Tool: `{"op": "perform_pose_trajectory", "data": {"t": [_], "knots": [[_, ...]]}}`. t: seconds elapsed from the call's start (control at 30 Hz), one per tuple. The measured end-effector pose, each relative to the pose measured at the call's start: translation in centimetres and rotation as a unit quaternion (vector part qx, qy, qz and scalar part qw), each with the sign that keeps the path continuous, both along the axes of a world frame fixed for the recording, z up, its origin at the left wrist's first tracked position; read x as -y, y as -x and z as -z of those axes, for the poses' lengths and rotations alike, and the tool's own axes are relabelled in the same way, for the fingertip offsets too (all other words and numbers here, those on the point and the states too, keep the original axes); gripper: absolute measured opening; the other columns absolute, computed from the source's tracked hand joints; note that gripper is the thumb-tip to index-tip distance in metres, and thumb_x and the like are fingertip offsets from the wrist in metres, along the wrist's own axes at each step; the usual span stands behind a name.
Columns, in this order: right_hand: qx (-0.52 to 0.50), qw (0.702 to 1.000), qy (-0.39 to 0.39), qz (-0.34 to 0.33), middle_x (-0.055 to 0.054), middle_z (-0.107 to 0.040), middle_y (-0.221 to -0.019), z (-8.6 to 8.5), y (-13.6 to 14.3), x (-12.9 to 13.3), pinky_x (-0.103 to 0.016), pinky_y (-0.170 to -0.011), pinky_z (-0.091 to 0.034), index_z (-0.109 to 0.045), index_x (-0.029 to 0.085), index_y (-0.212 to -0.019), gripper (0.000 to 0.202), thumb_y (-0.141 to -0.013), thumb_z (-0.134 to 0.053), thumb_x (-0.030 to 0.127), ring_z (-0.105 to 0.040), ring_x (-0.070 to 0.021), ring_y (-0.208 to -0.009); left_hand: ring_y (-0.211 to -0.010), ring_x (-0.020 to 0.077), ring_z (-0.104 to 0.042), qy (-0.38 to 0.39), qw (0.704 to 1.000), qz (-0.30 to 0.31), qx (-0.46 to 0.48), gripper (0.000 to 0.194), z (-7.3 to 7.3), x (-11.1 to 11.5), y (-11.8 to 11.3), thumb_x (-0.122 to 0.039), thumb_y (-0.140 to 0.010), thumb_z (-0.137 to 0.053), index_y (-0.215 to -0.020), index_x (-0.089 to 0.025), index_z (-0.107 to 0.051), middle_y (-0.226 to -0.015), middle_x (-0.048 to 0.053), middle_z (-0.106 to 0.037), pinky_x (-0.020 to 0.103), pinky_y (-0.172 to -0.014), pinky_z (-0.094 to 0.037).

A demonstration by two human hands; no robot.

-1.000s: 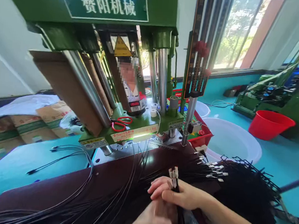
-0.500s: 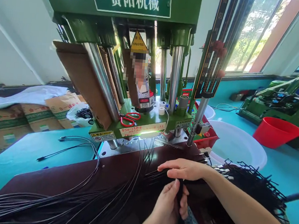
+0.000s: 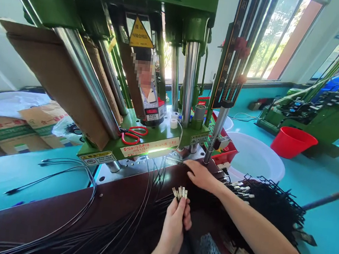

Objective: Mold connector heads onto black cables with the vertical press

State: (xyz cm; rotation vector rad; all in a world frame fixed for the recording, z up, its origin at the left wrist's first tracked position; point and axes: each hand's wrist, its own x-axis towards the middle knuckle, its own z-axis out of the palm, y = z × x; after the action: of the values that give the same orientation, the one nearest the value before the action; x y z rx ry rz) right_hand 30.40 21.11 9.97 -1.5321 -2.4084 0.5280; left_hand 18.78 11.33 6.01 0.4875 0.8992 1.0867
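Note:
My left hand (image 3: 174, 225) is closed around a bundle of black cables. Their silvery metal plugs (image 3: 180, 192) fan out above the thumb. My right hand (image 3: 202, 177) reaches over the dark red table (image 3: 127, 193), its fingers stretched to the left and apart from the thumb. Its fingertips lie close to the front edge of the metal plate (image 3: 132, 165) under the green press (image 3: 158, 136); whether they touch anything there I cannot tell. Several thin black cables (image 3: 145, 188) run from the press down across the table.
Red-handled scissors (image 3: 134, 135) lie on the press. To the right is a pile of black moulded pieces and metal plugs (image 3: 272, 205), with a white tub (image 3: 254, 151) and red bucket (image 3: 294, 142) behind. Cable ends (image 3: 60, 168) hang over the left side.
My right hand has moved from above the left hand, away towards the press. The metal plugs in my left hand now show. The view has shifted closer to the press.

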Motion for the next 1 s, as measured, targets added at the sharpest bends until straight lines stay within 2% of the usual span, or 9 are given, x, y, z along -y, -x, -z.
{"op": "perform_pose_trajectory", "data": {"t": [0.1, 0.23, 0.4, 0.5, 0.6, 0.67, 0.73, 0.83, 1.0], "knots": [[0.073, 0.995, -0.027, 0.063, -0.025, -0.052, -0.111, 1.0, -0.3, -1.5, -0.047, -0.092, -0.031, -0.048, 0.003, -0.114, 0.040, -0.075, -0.037, -0.002, -0.044, -0.0331, -0.112, -0.035, 0.0010, -0.026, -0.008, 1.000, -0.011, -0.025, 0.049, 0.5, -0.1, 0.6, -0.059, -0.058, -0.064, -0.074, -0.016, -0.046, -0.047, -0.010, -0.034, 0.016, -0.034, -0.019], [0.094, 0.993, 0.003, 0.069, -0.022, -0.056, -0.102, 1.0, -0.5, -2.2, -0.045, -0.083, -0.038, -0.053, 0.008, -0.097, 0.030, -0.069, -0.044, 0.002, -0.051, -0.0346, -0.101, -0.034, 0.0009, -0.024, -0.012, 0.999, -0.006, -0.053, 0.050, 0.6, 0.0, 0.5, -0.063, -0.059, -0.060, -0.075, -0.018, -0.043, -0.046, -0.011, -0.032, 0.015, -0.032, -0.016], [0.042, 0.992, 0.107, 0.058, -0.007, -0.060, -0.068, -0.3, -2.6, -0.1, -0.029, -0.059, -0.044, -0.052, 0.015, -0.074, 0.012, -0.066, -0.044, 0.012, -0.060, -0.0205, -0.063, -0.031, 0.0012, -0.019, -0.022, 0.997, 0.006, -0.080, 0.051, 0.6, 0.0, 0.5, -0.066, -0.060, -0.056, -0.076, -0.021, -0.038, -0.044, -0.013, -0.029, 0.014, -0.030, -0.013], [-0.008, 0.981, 0.177, 0.080, 0.004, -0.046, -0.051, 0.0, -4.1, 3.5, -0.021, -0.036, -0.035, -0.051, 0.016, -0.081, 0.021, -0.068, -0.035, 0.013, -0.046, -0.0106, -0.036, -0.031, 0.0008, -0.016, -0.025, 0.995, 0.027, -0.097, 0.050, 0.3, 0.1, 0.3, -0.065, -0.061, -0.056, -0.077, -0.023, -0.035, -0.044, -0.014, -0.027, 0.014, -0.029, -0.011], [-0.217, 0.939, 0.239, 0.122, 0.008, -0.038, -0.051, 1.2, -4.4, 7.5, -0.017, -0.028, -0.024, -0.047, 0.016, -0.105, 0.033, -0.076, -0.032, 0.021, -0.033, -0.0066, -0.029, -0.030, 0.0004, -0.015, -0.024, 0.990, 0.065, -0.125, 0.049, -0.1, 0.3, -0.2, -0.061, -0.060, -0.060, -0.076, -0.022, -0.036, -0.042, -0.015, -0.025, 0.014, -0.029, -0.010], [-0.399, 0.867, 0.254, 0.154, 0.008, -0.039, -0.051, 2.2, -3.9, 9.5, -0.016, -0.027, -0.019, -0.042, 0.017, -0.117, 0.040, -0.083, -0.034, 0.035, -0.029, -0.0056, -0.029, -0.030, -0.0001, -0.016, -0.032, 0.986, 0.092, -0.133, 0.048, -0.4, 0.5, -0.7, -0.057, -0.059, -0.063, -0.073, -0.021, -0.036, -0.040, -0.015, -0.026, 0.014, -0.029, -0.010], [-0.498, 0.814, 0.241, 0.178, 0.008, -0.041, -0.049, 2.9, -3.1, 10.6, -0.016, -0.027, -0.019, -0.041, 0.015, -0.122, 0.049, -0.084, -0.036, 0.046, -0.030, -0.0056, -0.029, -0.030, -0.0004, -0.017, -0.041, 0.984, 0.109, -0.133, 0.047, -0.6, 0.5, -1.2, -0.055, -0.058, -0.065, -0.071, -0.020, -0.037, -0.040, -0.014, -0.027, 0.015, -0.029, -0.010], [-0.534, 0.795, 0.210, 0.194, 0.007, -0.041, -0.044, 3.4, -2.3, 10.9, -0.016, -0.028, -0.022, -0.044, 0.010, -0.122, 0.055, -0.084, -0.038, 0.049, -0.031, -0.0060, -0.030, -0.029, 0.0000, -0.018, -0.041, 0.981, 0.117, -0.146, 0.045, -0.7, 0.5, -1.6, -0.053, -0.058, -0.065, -0.070, -0.019, -0.038, -0.037, -0.014, -0.027, 0.015, -0.029, -0.010], [-0.529, 0.800, 0.199, 0.203, 0.006, -0.042, -0.044, 3.7, -2.2, 10.7, -0.017, -0.028, -0.022, -0.046, 0.010, -0.122, 0.054, -0.083, -0.042, 0.046, -0.033, -0.0065, -0.031, -0.029, 0.0006, -0.018, -0.030, 0.983, 0.109, -0.146, 0.043, -0.4, 0.4, -1.7, -0.051, -0.058, -0.066, -0.070, -0.020, -0.038, -0.037, -0.014, -0.027, 0.015, -0.029, -0.010]]}}
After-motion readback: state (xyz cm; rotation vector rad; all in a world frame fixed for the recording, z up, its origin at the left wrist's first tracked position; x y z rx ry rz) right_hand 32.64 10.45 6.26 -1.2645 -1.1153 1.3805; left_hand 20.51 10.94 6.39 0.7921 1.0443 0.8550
